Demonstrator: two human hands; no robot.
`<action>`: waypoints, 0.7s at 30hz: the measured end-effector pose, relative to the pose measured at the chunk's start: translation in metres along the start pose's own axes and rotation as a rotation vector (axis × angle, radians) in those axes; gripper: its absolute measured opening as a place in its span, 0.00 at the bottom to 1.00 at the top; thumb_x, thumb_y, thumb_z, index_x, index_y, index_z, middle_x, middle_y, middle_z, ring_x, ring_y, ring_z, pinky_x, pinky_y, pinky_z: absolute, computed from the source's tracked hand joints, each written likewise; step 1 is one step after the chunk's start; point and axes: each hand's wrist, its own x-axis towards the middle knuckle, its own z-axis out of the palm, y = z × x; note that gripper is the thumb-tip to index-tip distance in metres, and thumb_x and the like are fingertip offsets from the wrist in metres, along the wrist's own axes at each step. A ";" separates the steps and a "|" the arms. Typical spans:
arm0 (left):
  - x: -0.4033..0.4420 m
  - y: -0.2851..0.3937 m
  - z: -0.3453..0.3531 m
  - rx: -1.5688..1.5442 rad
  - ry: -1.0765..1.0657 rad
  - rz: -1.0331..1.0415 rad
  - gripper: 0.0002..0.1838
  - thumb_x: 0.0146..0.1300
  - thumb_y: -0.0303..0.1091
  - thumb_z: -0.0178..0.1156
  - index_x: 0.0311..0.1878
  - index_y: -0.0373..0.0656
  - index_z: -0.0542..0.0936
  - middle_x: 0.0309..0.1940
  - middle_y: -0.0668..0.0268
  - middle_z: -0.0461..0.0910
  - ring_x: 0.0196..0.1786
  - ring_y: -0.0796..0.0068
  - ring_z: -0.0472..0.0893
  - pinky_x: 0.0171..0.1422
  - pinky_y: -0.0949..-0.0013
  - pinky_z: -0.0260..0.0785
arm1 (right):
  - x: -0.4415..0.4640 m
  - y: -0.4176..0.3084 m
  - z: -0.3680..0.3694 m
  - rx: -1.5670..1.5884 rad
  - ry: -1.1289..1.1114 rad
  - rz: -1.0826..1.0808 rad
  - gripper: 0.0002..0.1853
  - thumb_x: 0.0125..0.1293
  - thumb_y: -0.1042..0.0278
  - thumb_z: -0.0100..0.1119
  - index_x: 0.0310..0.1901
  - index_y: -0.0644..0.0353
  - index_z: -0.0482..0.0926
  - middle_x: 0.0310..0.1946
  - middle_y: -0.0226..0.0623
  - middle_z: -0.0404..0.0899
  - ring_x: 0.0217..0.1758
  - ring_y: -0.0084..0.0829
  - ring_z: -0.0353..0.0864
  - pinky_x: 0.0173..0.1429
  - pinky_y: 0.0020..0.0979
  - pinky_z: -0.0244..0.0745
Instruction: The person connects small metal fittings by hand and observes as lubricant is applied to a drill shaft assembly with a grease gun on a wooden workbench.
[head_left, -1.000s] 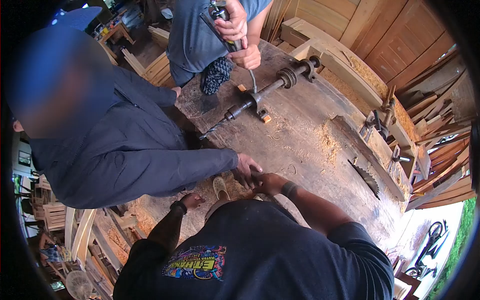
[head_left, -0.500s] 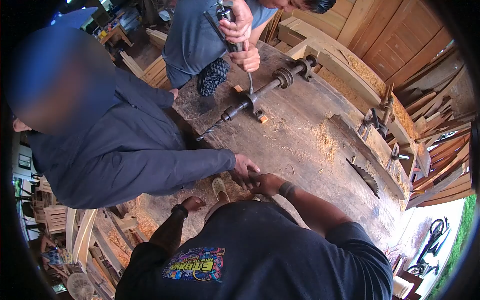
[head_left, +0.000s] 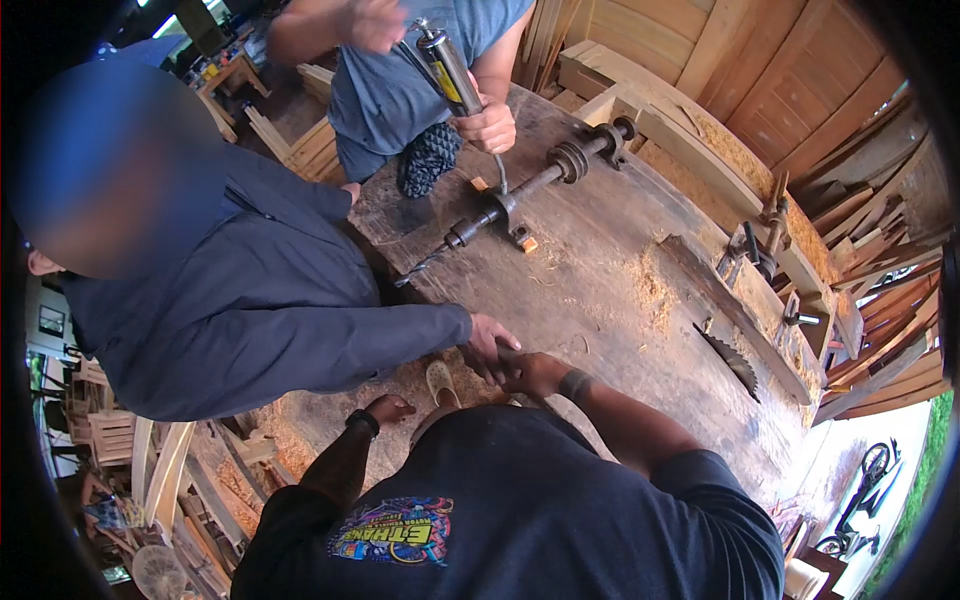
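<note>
My right hand is at the near edge of the workbench, its fingers closed against a co-worker's hand. Any small item between the two hands is hidden. My left hand, with a dark band at the wrist, hangs below the bench edge, fingers loosely extended and nothing visible in it. Beyond the joined hands, a steel shaft with a pulley and bearing blocks lies across the bench. A drill bit sticks out from its near end. Another person holds a grease gun, its bent nozzle at a bearing block.
A toothed saw blade rises through the workbench beside a long wooden fence. Sawdust lies nearby. Stacked boards stand at right. The jacketed co-worker is close on my left; wood strips lie lower left.
The person with the grease gun has moved one hand from the gun's upper end up and to the left; the other hand stays on the barrel. My hands are almost unmoved.
</note>
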 end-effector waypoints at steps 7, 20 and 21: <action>0.006 -0.008 -0.001 0.108 0.001 0.051 0.23 0.68 0.54 0.70 0.47 0.41 0.89 0.40 0.59 0.90 0.43 0.69 0.88 0.52 0.64 0.77 | -0.006 -0.012 -0.006 -0.028 0.002 -0.007 0.27 0.67 0.50 0.67 0.63 0.54 0.78 0.52 0.47 0.87 0.57 0.48 0.86 0.60 0.46 0.78; 0.015 -0.009 -0.002 0.117 0.005 0.074 0.25 0.69 0.58 0.67 0.44 0.42 0.90 0.35 0.62 0.90 0.34 0.71 0.87 0.47 0.63 0.78 | 0.001 0.004 0.001 -0.051 -0.002 -0.009 0.24 0.69 0.50 0.65 0.60 0.54 0.77 0.51 0.49 0.86 0.56 0.51 0.86 0.60 0.48 0.78; 0.015 -0.009 -0.003 0.133 -0.010 0.079 0.25 0.69 0.59 0.67 0.44 0.42 0.90 0.34 0.62 0.90 0.33 0.71 0.87 0.47 0.63 0.78 | 0.002 0.005 0.005 -0.041 0.037 -0.005 0.23 0.69 0.51 0.66 0.59 0.54 0.79 0.50 0.48 0.87 0.55 0.49 0.86 0.59 0.47 0.79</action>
